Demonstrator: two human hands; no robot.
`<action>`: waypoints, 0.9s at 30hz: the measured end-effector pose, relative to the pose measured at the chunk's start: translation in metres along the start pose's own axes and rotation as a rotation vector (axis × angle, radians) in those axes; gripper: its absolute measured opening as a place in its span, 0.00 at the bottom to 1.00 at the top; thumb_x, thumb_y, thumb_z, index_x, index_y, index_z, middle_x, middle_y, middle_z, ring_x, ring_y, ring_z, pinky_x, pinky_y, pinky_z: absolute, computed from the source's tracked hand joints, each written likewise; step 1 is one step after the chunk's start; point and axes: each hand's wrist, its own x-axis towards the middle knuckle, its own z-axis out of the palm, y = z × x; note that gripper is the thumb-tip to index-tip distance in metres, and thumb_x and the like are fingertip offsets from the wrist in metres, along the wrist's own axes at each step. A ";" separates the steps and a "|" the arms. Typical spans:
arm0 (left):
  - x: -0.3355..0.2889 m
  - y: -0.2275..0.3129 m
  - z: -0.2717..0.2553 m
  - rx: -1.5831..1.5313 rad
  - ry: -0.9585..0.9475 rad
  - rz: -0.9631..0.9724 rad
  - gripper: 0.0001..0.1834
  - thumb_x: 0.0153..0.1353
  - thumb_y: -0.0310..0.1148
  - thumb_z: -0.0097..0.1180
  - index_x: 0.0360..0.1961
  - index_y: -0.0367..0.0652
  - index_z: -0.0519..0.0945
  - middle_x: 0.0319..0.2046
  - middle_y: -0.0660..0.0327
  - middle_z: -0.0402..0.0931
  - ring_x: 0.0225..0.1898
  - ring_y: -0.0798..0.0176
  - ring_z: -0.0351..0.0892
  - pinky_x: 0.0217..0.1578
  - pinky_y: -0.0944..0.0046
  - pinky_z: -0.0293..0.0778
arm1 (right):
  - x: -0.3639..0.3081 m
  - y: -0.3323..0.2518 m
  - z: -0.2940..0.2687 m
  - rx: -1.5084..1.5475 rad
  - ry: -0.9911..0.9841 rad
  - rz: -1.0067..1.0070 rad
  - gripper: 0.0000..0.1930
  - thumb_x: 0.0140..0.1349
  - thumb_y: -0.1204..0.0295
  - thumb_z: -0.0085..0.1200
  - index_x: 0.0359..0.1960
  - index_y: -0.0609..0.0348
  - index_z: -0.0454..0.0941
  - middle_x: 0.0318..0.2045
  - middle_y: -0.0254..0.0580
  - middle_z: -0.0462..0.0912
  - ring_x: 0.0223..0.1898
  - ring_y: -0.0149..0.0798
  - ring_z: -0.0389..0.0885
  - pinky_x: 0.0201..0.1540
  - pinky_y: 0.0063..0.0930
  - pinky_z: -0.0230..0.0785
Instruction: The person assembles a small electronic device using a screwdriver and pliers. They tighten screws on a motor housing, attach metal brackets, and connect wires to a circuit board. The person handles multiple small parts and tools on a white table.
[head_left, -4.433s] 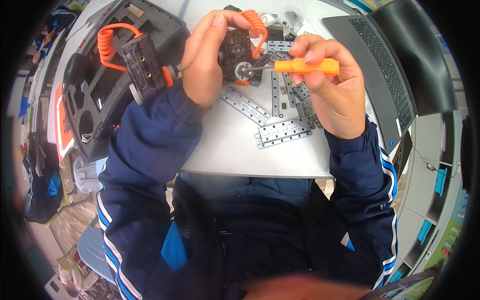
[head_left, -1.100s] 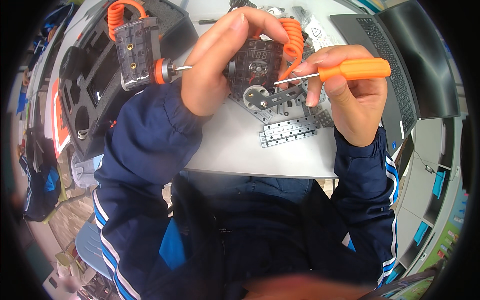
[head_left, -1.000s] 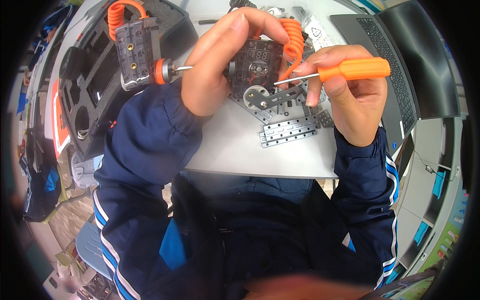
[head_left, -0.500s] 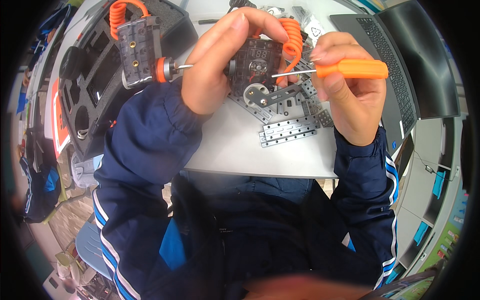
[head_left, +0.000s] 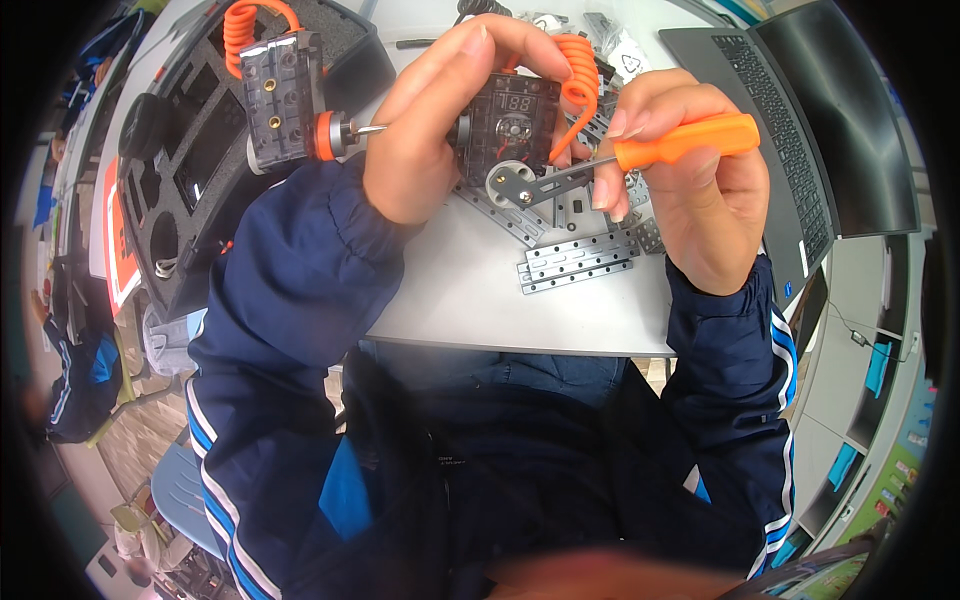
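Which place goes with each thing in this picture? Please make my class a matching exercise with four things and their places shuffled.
Things
1. orange-handled screwdriver
2. open laptop
3. foam-lined case
4. dark module with digit display

Places
A. to the right of both hands
B. in the left hand
C. in the right hand
D. to the left of both hands

Right pairs: 1-C, 2-A, 3-D, 4-B.
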 end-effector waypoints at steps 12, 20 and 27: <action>-0.001 -0.004 -0.002 -0.027 -0.007 -0.013 0.23 0.79 0.47 0.30 0.51 0.38 0.71 0.44 0.53 0.78 0.41 0.67 0.81 0.43 0.69 0.76 | 0.000 0.000 0.005 0.001 0.018 0.003 0.23 0.72 0.54 0.53 0.47 0.67 0.75 0.43 0.52 0.76 0.29 0.38 0.85 0.27 0.24 0.75; -0.003 -0.011 -0.012 -0.027 0.063 -0.033 0.23 0.79 0.47 0.31 0.52 0.38 0.71 0.44 0.54 0.78 0.41 0.67 0.81 0.42 0.69 0.77 | 0.000 0.001 0.006 -0.081 0.056 -0.018 0.22 0.72 0.55 0.54 0.46 0.67 0.77 0.43 0.52 0.77 0.29 0.36 0.85 0.30 0.24 0.76; -0.001 -0.016 -0.009 -0.015 0.236 0.038 0.21 0.80 0.43 0.31 0.54 0.36 0.70 0.44 0.53 0.78 0.40 0.64 0.81 0.43 0.68 0.78 | -0.001 0.003 0.004 -0.300 0.145 -0.117 0.13 0.68 0.69 0.60 0.47 0.68 0.80 0.43 0.50 0.78 0.35 0.34 0.84 0.34 0.23 0.76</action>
